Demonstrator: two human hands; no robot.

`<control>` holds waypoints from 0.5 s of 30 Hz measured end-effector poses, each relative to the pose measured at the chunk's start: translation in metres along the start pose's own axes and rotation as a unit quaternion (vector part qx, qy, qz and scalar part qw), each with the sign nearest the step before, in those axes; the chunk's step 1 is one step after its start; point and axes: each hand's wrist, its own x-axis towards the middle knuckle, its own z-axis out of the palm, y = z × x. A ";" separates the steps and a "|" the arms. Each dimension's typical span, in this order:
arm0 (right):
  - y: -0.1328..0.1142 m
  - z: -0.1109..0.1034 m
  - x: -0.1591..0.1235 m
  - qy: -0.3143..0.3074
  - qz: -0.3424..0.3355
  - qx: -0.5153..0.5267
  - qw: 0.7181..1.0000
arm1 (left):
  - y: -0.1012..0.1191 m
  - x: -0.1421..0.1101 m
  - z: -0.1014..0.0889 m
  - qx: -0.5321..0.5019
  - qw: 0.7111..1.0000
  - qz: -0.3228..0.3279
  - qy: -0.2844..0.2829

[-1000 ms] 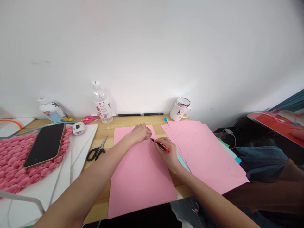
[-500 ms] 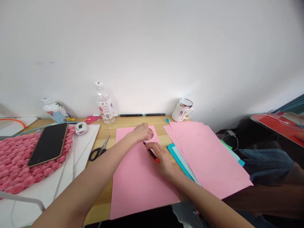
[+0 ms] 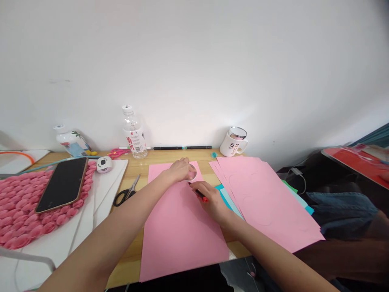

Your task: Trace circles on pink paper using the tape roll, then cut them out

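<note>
1. I have the large pink rectangular paper sheet [image 3: 182, 239] lying flat on the light wooden table [image 3: 170, 155], its near edge reaching about the table's near edge.
2. The small round see-through disc [image 3: 192, 174] lies on that sheet towards the far right corner, partly covered by fingers.
3. My left hand [image 3: 179, 169] has its fingertips on the disc; I cannot tell whether they grip the rim or only press.
4. My right hand [image 3: 212, 200] grasps the slim black-and-red pen [image 3: 199, 194], tip just beside the disc's near side.
5. Between this sheet and the fanned stack of pink paper [image 3: 261, 190] on the right I see a strip of wood, crossed by my right arm. Turquoise paper [image 3: 226, 198] juts from under the stack.
6. On the left, the black-handled scissors [image 3: 130, 193] lie near the sheet, beside my left forearm.
7. Along the white wall [image 3: 194, 73] stand the white mug [image 3: 233, 145] and the clear plastic bottle [image 3: 135, 140], with dark pens [image 3: 170, 148] lying between.
8. Farther left, the black phone [image 3: 62, 184] lies on the pink petal-covered mat [image 3: 18, 215].
</note>
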 end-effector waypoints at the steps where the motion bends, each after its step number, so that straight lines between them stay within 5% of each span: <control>1: 0.003 -0.003 0.000 0.009 0.019 0.008 1.000 | 0.000 0.000 0.000 -0.002 1.000 0.000 0.002; 7: 0.009 -0.012 0.006 0.038 0.085 0.078 0.993 | 0.001 -0.003 -0.001 -0.008 1.000 -0.001 0.005; 15: -0.009 0.008 0.014 -0.019 -0.054 -0.008 0.998 | -0.006 0.000 0.000 0.004 1.000 0.000 -0.002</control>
